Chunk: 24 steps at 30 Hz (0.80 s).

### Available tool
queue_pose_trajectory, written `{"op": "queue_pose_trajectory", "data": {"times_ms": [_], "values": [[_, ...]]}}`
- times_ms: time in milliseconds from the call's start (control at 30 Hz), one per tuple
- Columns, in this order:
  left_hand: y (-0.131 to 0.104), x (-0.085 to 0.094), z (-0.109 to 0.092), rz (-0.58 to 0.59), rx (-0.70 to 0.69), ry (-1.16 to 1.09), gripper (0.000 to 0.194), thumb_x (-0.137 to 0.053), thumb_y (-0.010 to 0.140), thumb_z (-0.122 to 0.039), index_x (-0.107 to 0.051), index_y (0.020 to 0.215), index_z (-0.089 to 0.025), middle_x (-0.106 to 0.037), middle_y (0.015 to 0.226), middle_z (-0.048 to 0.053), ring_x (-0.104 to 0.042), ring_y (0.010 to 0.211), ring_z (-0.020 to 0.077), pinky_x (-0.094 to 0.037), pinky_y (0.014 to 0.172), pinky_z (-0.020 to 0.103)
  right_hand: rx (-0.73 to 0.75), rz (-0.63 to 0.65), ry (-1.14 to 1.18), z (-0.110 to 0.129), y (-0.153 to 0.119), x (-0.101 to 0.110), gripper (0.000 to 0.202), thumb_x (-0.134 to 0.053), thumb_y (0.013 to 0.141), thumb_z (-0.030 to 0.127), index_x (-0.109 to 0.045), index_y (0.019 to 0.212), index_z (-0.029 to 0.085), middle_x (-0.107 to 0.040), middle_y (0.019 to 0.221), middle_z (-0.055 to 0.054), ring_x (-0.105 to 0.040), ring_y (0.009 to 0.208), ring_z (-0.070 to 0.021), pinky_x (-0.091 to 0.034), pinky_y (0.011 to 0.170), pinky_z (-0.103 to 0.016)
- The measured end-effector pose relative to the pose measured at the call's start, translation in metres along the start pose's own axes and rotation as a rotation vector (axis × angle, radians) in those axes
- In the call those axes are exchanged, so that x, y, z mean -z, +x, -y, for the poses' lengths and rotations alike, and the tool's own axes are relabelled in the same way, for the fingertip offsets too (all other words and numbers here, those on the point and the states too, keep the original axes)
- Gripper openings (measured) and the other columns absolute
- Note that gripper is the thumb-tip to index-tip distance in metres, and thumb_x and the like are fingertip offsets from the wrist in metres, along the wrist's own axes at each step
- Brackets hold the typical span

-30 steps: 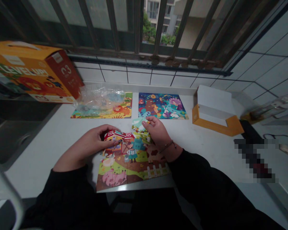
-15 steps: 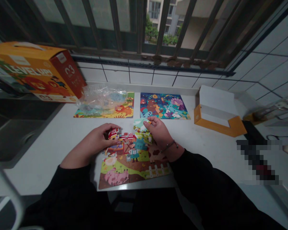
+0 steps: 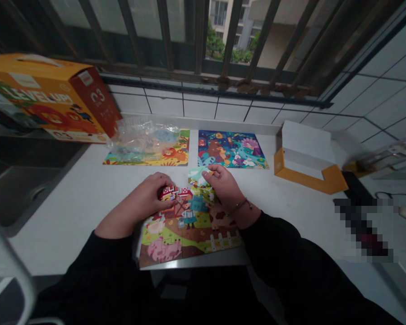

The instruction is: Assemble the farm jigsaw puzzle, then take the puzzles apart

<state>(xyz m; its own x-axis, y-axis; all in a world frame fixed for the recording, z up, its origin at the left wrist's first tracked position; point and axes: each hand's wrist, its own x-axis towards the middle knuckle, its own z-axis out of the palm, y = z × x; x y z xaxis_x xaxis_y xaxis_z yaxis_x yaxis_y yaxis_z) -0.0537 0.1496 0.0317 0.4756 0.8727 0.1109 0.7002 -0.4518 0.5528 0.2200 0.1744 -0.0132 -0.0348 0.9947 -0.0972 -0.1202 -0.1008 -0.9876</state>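
Observation:
A farm jigsaw puzzle (image 3: 189,237), with a pig, a cow and a fence, lies partly assembled at the counter's front edge. My left hand (image 3: 150,196) is closed on a red barn puzzle piece (image 3: 168,193) over the puzzle's upper left, overlapping the barn there. My right hand (image 3: 225,183) pinches a pale green and white puzzle piece (image 3: 199,175) at the puzzle's upper right. Its fingers and palm hide part of that corner. Whether either piece is locked into its neighbours I cannot tell.
Behind lie a savanna puzzle (image 3: 176,155) under a crumpled clear plastic bag (image 3: 138,140) and a dark-blue forest puzzle (image 3: 232,149). An orange box (image 3: 54,99) stands left beside the sink (image 3: 16,194). An opened orange-and-white box (image 3: 307,167) sits at right.
My left hand has moved right with the red barn piece, closer to the barn's roof. My right hand stays nearly in place, holding its piece.

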Motion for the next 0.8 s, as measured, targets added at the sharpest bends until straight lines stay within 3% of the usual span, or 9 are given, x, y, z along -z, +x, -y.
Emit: {"op": "queue_pose_trajectory", "data": {"times_ms": [133,367,433,533,633,800], "values": [[0.001,-0.001,-0.010,-0.011,0.087,-0.028,0.032,-0.079,0.089,-0.042,-0.073,0.114,-0.023,-0.072,0.105,0.005,-0.066,0.093,0.0242,-0.051,0.083,0.036,-0.025,0.088,0.115,0.008,-0.005,-0.004,0.056,-0.094,0.072,0.059,-0.062,0.104,0.026,-0.075,0.090,0.003,-0.066,0.069,-0.0121,-0.054,0.066,-0.025],[0.023,-0.011,-0.028,-0.127,0.046,-0.029,0.036,-0.084,0.085,-0.036,-0.071,0.115,-0.021,-0.071,0.112,0.007,-0.068,0.101,0.0264,-0.053,0.090,0.039,-0.087,0.223,0.256,0.019,-0.012,-0.011,0.064,-0.099,0.066,0.058,-0.060,0.104,0.026,-0.076,0.086,0.004,-0.068,0.067,-0.0129,-0.056,0.066,-0.025],[0.030,-0.018,-0.034,-0.117,0.036,-0.044,0.040,-0.086,0.080,-0.027,-0.071,0.116,-0.021,-0.071,0.113,0.007,-0.068,0.103,0.0271,-0.054,0.092,0.039,-0.087,0.225,0.235,0.017,-0.012,-0.011,0.063,-0.099,0.066,0.058,-0.060,0.104,0.025,-0.077,0.087,0.004,-0.069,0.069,-0.0135,-0.057,0.067,-0.026],[0.034,-0.027,-0.038,-0.150,0.027,-0.109,0.063,-0.091,0.075,-0.021,-0.068,0.133,-0.023,-0.072,0.129,0.009,-0.069,0.117,0.0303,-0.055,0.101,0.042,-0.044,0.177,0.107,0.013,-0.010,-0.010,0.058,-0.096,0.069,0.056,-0.061,0.104,0.024,-0.078,0.095,0.001,-0.069,0.070,-0.0134,-0.057,0.069,-0.028],[0.032,-0.031,-0.037,-0.183,0.032,-0.202,0.083,-0.096,0.072,-0.027,-0.060,0.147,-0.026,-0.069,0.144,0.010,-0.066,0.129,0.0330,-0.054,0.110,0.047,0.004,0.131,-0.065,0.009,-0.008,-0.007,0.052,-0.091,0.075,0.055,-0.064,0.105,0.023,-0.077,0.100,-0.001,-0.068,0.071,-0.0132,-0.056,0.068,-0.028],[0.027,-0.032,-0.035,-0.143,0.046,-0.409,0.092,-0.100,0.070,-0.039,-0.059,0.151,-0.028,-0.067,0.149,0.012,-0.069,0.126,0.0330,-0.057,0.107,0.048,0.019,0.146,-0.125,0.009,-0.009,-0.006,0.050,-0.088,0.078,0.057,-0.064,0.105,0.023,-0.076,0.098,-0.002,-0.068,0.073,-0.0154,-0.056,0.068,-0.029]]}}
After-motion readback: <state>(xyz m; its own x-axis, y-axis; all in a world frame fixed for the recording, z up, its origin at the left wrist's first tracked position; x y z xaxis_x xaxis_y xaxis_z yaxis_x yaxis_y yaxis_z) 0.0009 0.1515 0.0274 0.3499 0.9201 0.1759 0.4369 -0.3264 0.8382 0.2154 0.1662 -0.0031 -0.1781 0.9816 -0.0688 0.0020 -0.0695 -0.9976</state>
